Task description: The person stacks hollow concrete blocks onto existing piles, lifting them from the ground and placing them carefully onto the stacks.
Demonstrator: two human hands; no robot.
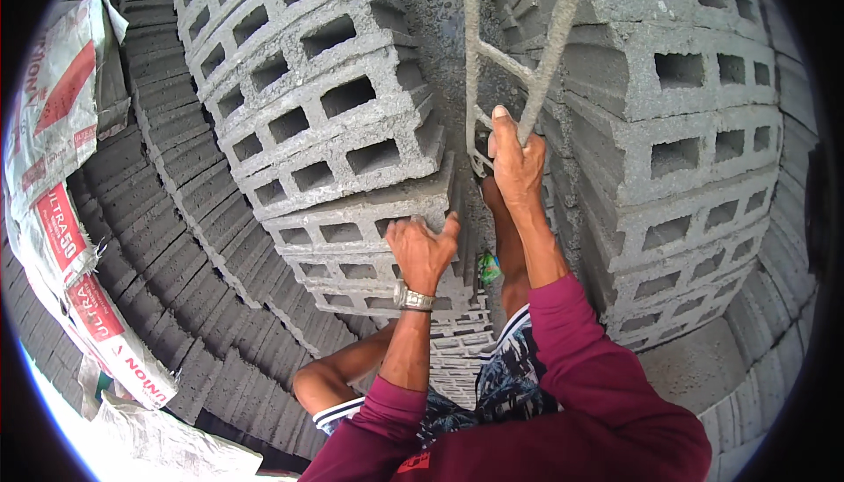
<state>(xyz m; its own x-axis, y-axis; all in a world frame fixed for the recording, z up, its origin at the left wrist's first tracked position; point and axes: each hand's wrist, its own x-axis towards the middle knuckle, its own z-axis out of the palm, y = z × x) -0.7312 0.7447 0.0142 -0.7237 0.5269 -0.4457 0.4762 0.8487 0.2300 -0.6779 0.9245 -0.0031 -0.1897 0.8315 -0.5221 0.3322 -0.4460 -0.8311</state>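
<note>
My left hand (pixel 420 253), with a metal watch (pixel 413 297) on its wrist, is on the upper edge of a grey hollow concrete block (pixel 334 210) in the left stack. Its fingers curl over the block and the thumb is spread along the top; the fingertips are partly hidden. Higher up and to the right, my right hand (pixel 519 161) is closed around the lower right rail of a grey, cement-crusted ladder-like frame (pixel 505 61). Its thumb points up along the rail. My bare legs are bent between the block stacks.
A tall stack of hollow blocks (pixel 703 161) stands close on the right. More grey blocks (pixel 167 236) curve around the left. Torn white and red cement bags (pixel 66 104) lie at the far left. A narrow wet gap (pixel 431 7) runs between the stacks.
</note>
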